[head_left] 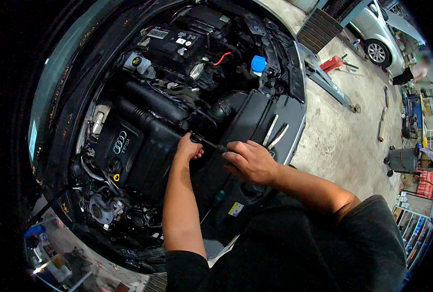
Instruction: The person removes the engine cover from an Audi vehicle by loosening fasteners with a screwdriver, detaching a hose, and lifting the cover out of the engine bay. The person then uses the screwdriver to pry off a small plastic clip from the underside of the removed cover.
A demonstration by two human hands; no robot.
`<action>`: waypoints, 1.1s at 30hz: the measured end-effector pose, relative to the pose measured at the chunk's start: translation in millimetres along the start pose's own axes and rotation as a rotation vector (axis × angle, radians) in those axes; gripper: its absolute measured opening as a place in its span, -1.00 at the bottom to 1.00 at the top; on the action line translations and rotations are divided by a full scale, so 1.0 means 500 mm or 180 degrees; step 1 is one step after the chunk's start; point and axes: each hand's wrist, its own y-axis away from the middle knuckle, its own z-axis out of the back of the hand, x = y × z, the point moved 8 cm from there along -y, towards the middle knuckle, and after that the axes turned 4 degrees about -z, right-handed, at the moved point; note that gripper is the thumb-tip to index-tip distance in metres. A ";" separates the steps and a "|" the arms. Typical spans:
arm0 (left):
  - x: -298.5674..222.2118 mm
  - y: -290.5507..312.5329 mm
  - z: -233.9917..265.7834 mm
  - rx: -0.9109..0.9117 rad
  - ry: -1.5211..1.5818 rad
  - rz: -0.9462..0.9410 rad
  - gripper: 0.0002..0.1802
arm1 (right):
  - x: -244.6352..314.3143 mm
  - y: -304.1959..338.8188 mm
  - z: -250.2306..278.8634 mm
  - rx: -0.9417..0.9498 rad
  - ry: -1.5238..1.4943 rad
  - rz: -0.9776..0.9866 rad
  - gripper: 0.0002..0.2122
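Note:
My right hand (pixel 249 160) is closed around the dark handle of a screwdriver (pixel 209 142). Its thin shaft points left, toward my left hand (pixel 190 147). That hand has its fingers curled beside the black air intake duct (pixel 165 131); what they grip, if anything, is hidden. Both hands are over the middle of a car's engine bay, close to the black engine cover (pixel 114 148). Nearer to me, a second screwdriver (pixel 219 196) with a teal handle lies on the black front panel (pixel 236 168).
Two slim, pale tools (pixel 277 134) rest on the front panel. Toward the far side are the battery (pixel 175 44), a blue-capped reservoir (pixel 258 64) and a red cable (pixel 222 58). Right of the car stand a lift arm (pixel 331 87), a grey bin (pixel 402 159) and a silver car (pixel 379 39); a person (pixel 414 73) is beyond.

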 end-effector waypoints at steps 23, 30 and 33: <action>0.000 0.007 0.003 -0.0212 -0.0137 -0.0377 -0.10 | -0.004 0.027 0.004 0.0418 0.0104 0.0040 -0.58; -0.004 0.011 0.001 -0.0262 -0.0098 -0.0356 -0.11 | -0.014 0.030 0.007 0.0414 0.0108 0.0000 -0.58; 0.013 -0.006 0.006 -0.0264 0.0037 -0.0445 -0.11 | -0.010 0.021 0.018 0.0402 0.0181 -0.0072 -0.55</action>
